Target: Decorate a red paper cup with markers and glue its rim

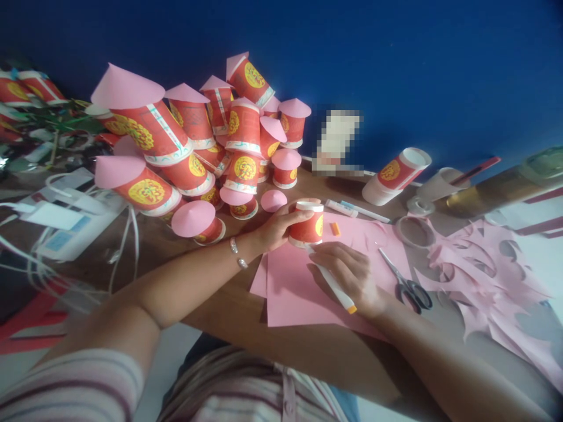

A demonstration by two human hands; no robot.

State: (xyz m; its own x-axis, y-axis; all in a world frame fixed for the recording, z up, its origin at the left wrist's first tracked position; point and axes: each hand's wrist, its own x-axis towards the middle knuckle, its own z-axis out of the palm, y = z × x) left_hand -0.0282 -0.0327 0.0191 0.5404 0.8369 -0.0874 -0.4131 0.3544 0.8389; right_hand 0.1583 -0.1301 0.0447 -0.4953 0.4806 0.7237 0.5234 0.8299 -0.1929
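My left hand (pixel 278 225) is closed around a red paper cup (pixel 308 225) with white bands at both ends and a yellow pattern on its side. In my right hand (pixel 352 272) is a white marker (pixel 336 287) with an orange end, its tip close to the cup's lower white band; whether it touches I cannot tell. A small orange marker cap (pixel 335 228) lies behind my right hand on pink paper sheets (pixel 290 299). Black-handled scissors (pixel 409 290) rest beside my right wrist.
Several red cups with pink cone tops (pixel 147 193) are piled at the left and back. Pink paper scraps (pixel 488 275) and a roll of tape (pixel 416 230) lie at the right. Stacked cups (pixel 398 176) stand at the back right. White cables and a power strip (pixel 65 217) sit at the left.
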